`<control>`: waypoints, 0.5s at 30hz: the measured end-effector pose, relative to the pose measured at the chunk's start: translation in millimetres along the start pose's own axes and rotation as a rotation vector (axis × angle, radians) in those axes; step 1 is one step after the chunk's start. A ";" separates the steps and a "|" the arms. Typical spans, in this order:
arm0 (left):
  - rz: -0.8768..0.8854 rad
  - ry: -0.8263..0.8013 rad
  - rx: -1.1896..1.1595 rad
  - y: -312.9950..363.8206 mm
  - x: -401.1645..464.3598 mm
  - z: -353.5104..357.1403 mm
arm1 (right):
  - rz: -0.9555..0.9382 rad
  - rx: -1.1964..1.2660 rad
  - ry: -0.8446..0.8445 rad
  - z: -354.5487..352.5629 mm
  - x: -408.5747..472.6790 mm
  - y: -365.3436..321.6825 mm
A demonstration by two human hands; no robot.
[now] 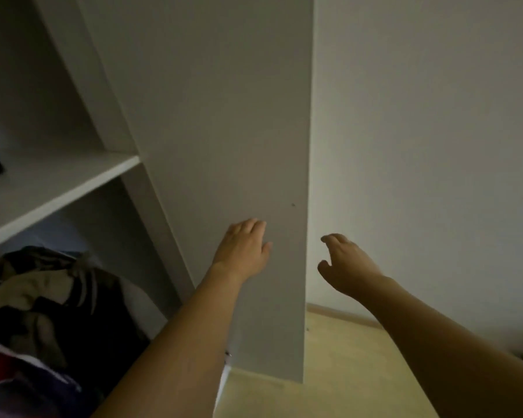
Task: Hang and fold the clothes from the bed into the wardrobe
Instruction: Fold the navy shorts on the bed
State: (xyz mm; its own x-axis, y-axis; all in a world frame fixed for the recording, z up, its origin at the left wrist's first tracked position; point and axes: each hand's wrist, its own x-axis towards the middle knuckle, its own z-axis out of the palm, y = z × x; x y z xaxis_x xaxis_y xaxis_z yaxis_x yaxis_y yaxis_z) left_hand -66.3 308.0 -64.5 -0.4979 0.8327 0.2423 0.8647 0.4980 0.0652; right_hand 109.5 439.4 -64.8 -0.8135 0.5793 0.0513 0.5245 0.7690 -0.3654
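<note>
2 empty hands: left hand (243,247) flat on wardrobe door (224,131), right hand (344,263) loosely open

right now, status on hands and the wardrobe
Left hand flat on the open wardrobe door, holding nothing. Right hand open, in the air beside the door edge. Clothes pile under the shelf. Nothing in the way.

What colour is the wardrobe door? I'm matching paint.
Plain white, greyish in dim light, in the head view: wardrobe door.

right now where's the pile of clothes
In the head view, lower left: the pile of clothes sits in the wardrobe's lower compartment, under the white shelf.
</note>
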 end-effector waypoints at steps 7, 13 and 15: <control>0.237 -0.172 -0.068 149.1 17.1 84.2 | 0.271 -0.029 -0.050 7.8 -81.9 146.6; 0.332 -0.299 -0.103 296.7 5.3 127.4 | 0.411 -0.009 -0.033 -10.0 -172.8 271.1; 0.352 -0.295 -0.108 352.8 0.4 136.4 | 0.452 -0.006 -0.019 -21.4 -208.8 319.1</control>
State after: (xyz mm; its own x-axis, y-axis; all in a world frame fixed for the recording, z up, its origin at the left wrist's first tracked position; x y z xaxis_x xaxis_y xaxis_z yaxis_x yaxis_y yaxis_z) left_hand 229.5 517.0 -173.4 -0.1575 0.9874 -0.0170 0.9784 0.1584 0.1327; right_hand 452.2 569.7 -172.3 -0.5070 0.8521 -0.1295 0.8296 0.4417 -0.3415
